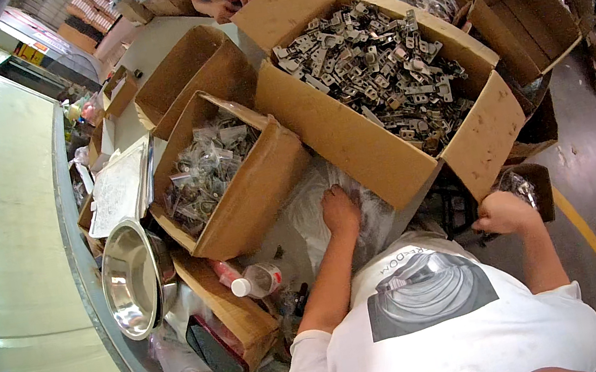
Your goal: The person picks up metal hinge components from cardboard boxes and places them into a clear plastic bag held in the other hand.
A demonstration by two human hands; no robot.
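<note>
My left hand (pixel 340 211) lies palm down on a heap of clear plastic bags (pixel 312 219) on the table, between two cardboard boxes. Its fingers are spread on the plastic and grip nothing. My right hand (pixel 504 212) is closed in a fist on a clear plastic bag (pixel 520 187) at a small open cardboard box (pixel 540 179) down at my right side. Straight ahead stands a big cardboard box (pixel 337 135) filled with several grey metal brackets (pixel 381 71).
A box of bagged metal parts (pixel 252 194) stands at the left, with an empty box (pixel 189 66) behind it. A steel bowl (pixel 131 279), a plastic bottle (pixel 257 279) and a metal tray (pixel 117 190) lie near the table's curved edge. Another person's hands (pixel 234 2) work at the far side.
</note>
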